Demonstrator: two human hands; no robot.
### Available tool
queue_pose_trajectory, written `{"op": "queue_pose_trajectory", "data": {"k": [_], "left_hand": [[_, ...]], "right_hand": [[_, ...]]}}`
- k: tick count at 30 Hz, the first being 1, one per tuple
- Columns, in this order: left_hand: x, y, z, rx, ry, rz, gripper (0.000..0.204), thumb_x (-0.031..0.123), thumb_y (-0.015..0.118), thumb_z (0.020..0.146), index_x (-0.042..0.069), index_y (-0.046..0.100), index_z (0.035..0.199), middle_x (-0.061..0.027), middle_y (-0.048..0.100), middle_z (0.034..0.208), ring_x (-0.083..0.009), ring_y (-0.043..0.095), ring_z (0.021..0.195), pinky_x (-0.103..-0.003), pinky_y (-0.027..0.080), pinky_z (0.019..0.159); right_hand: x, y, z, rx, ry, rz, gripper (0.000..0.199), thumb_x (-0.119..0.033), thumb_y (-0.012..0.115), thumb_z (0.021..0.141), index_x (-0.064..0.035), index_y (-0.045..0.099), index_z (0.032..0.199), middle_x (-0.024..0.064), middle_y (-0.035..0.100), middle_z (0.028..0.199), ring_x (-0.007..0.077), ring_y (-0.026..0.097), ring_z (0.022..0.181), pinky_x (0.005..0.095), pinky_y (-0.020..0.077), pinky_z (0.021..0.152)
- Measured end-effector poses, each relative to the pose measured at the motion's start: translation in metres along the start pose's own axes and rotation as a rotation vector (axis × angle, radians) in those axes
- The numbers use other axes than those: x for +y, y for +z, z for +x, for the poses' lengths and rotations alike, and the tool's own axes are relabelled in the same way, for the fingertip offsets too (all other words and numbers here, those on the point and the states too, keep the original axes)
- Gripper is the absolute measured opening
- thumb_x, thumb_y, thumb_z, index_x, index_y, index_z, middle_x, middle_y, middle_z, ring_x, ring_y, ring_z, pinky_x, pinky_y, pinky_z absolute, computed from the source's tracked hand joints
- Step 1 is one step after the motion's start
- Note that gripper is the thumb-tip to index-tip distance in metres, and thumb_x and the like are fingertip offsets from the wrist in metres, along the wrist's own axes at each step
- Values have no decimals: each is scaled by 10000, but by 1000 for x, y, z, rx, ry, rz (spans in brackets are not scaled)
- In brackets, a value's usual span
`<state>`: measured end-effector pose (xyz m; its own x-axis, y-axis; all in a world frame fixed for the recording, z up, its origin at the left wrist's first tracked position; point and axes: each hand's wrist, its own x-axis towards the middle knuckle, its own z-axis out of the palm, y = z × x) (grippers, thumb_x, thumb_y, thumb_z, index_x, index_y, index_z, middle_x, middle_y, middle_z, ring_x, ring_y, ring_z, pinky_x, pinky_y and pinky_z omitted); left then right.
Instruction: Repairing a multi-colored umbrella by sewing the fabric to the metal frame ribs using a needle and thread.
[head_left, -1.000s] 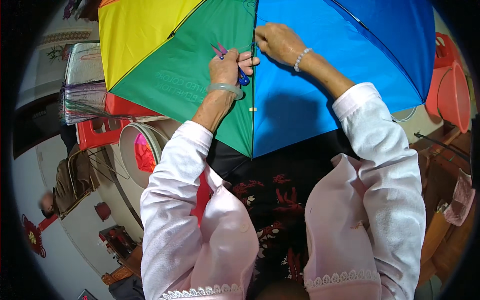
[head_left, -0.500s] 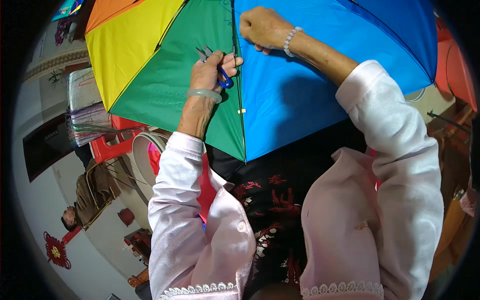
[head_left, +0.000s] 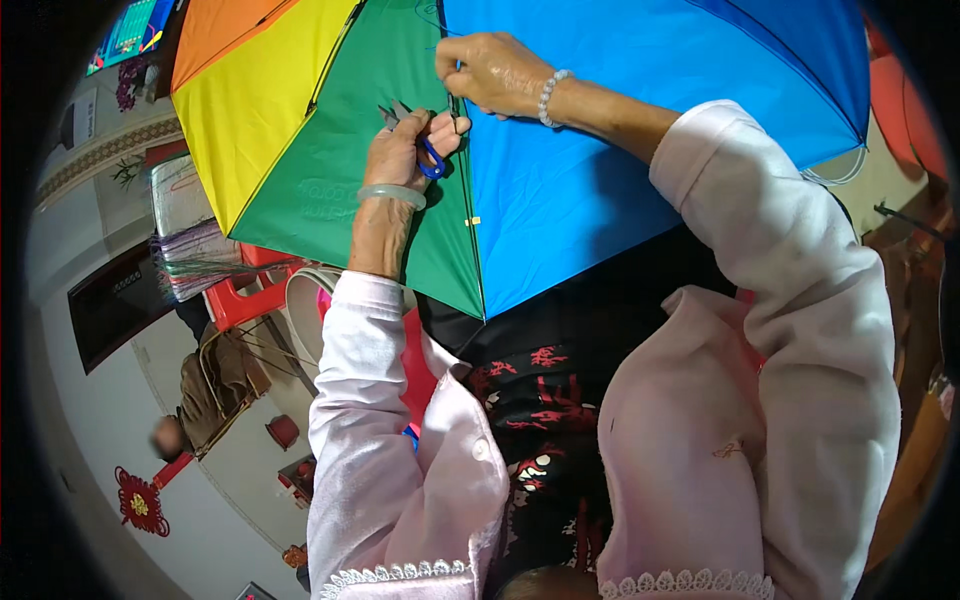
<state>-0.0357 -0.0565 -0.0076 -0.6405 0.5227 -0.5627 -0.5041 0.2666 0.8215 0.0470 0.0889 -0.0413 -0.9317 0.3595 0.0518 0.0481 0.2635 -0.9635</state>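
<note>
An open umbrella (head_left: 560, 190) with orange, yellow, green and blue panels lies spread before me, its inner side and ribs showing. My left hand (head_left: 398, 150) is closed around small scissors (head_left: 432, 160) with a blue handle; their grey blades stick out past the thumb, parted. Its fingertips touch the dark rib (head_left: 465, 185) at the seam of the green and blue panels. Just above, my right hand (head_left: 500, 76) is closed in a pinch beside that rib. Blue thread (head_left: 430, 12) curls on the green panel near it. What the right fingertips hold is too small to make out.
Left of the umbrella, a red plastic stool (head_left: 240, 303) carries bundled thin strands (head_left: 195, 250). A pale round bucket (head_left: 298, 310) stands beside my left sleeve. Farther left, a person in brown (head_left: 215, 385) sits. Red plastic (head_left: 905, 115) shows at the right edge.
My right hand has moved left and slightly down, closer to the rib and my left hand. The left hand, with the scissors, has shifted slightly left and down. The whole view has turned slightly.
</note>
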Motion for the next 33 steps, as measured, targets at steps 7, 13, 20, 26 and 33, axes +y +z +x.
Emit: {"op": "queue_pose_trajectory", "data": {"k": [7, 13, 20, 26, 33], "left_hand": [[-4, 1, -5, 33, 56, 45, 235, 102, 473, 851, -117, 490, 934, -188, 598, 817, -210, 621, 658, -236, 538, 556], [-5, 5, -4, 73, 42, 24, 236, 101, 461, 850, -124, 490, 917, -205, 604, 803, -241, 630, 643, -259, 543, 541], [-7, -2, -3, 126, 28, -54, 241, 96, 444, 859, -134, 465, 928, -219, 604, 774, -230, 620, 599, -253, 535, 513], [-1, 1, 0, 43, -12, -26, 217, 77, 425, 862, -134, 455, 905, -247, 599, 783, -234, 607, 564, -249, 528, 495], [-4, 2, 2, 95, 1, -7, 211, 76, 421, 866, -125, 449, 924, -234, 593, 808, -232, 609, 620, -243, 528, 507]], "right_hand": [[-13, 16, 2, -66, -91, -315, 99, -139, 528, 710, -41, 542, 711, 135, 588, 696, 317, 566, 700, 400, 449, 615], [-5, 17, 11, -25, -207, -330, 77, -105, 499, 726, -50, 548, 705, 124, 574, 656, 275, 571, 619, 380, 462, 549], [-38, -21, 9, -79, 263, 150, 105, -68, 450, 742, -22, 543, 756, 139, 549, 634, 257, 553, 544, 354, 461, 481], [-8, -27, 29, 334, -173, -381, 218, -118, 407, 778, 1, 573, 700, 225, 582, 683, 367, 581, 622, 440, 471, 551], [-1, -34, 48, -182, 51, -32, 268, -125, 396, 792, 10, 586, 657, 148, 612, 644, 245, 593, 490, 392, 490, 444]]}}
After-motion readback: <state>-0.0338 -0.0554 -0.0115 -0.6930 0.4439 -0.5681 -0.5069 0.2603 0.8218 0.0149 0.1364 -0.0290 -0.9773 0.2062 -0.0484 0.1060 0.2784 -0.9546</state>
